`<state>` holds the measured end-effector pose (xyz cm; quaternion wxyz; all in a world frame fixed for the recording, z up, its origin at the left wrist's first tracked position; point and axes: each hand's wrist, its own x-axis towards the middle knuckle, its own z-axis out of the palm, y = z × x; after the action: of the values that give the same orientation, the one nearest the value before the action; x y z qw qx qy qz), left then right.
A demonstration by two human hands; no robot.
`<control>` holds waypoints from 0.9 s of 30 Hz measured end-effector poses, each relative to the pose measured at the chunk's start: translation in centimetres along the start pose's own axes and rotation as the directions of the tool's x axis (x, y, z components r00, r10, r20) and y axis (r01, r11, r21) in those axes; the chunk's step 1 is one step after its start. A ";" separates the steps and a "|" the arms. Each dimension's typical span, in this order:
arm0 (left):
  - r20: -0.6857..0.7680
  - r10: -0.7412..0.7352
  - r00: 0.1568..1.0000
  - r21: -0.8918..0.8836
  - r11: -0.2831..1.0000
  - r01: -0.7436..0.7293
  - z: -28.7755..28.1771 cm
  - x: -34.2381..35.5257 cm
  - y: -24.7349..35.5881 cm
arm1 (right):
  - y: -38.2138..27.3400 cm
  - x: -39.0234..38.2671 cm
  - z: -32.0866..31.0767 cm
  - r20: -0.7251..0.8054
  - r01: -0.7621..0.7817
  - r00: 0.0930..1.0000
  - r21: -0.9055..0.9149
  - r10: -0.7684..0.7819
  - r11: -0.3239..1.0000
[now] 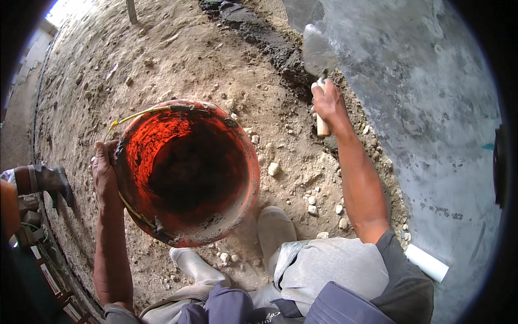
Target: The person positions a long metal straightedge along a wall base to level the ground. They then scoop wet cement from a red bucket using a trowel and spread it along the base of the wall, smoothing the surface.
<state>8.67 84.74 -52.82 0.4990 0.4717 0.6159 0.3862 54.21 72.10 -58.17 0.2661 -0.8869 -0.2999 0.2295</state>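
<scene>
A red bucket [243,156] tilts toward me in the middle of the view, its inside smeared with dark mortar and its bottom in deep shadow. My left hand [105,167] grips the bucket by its left rim. Wrapped round a pale wooden handle, my right hand [330,103] holds a trowel [318,51], with its grey blade pointing away from me. The blade is over the edge of the grey concrete slab [421,108], beside a strip of dark wet mortar [259,40] that runs along the ground.
Dry earth with scattered stones [274,169] surrounds my boots [276,227]. A white pipe [426,263] sticks out by the slab at lower right. Another person's boot [51,181] stands at far left, near piled timber and blocks. A stake [131,12] rises at the top.
</scene>
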 end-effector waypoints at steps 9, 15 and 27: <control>0.030 0.067 0.997 0.088 0.994 -0.070 1.5 -0.8 0.5 | 2.1 2.9 1.8 0.244 -0.277 0.949 0.346 0.199 0.896; 0.029 0.022 0.999 0.037 0.999 -0.023 0.4 0.2 -0.3 | 4.9 -2.8 0.9 0.271 -0.349 0.925 0.336 0.265 0.875; 0.013 0.035 0.999 0.070 0.997 -0.036 -0.4 0.5 -0.8 | 0.5 5.1 8.6 0.197 -0.246 0.968 0.855 0.154 0.456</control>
<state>8.07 85.02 -53.62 0.4788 0.5019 0.6177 0.3706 53.14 77.98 -66.20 0.6368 -0.6452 -0.0470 0.4196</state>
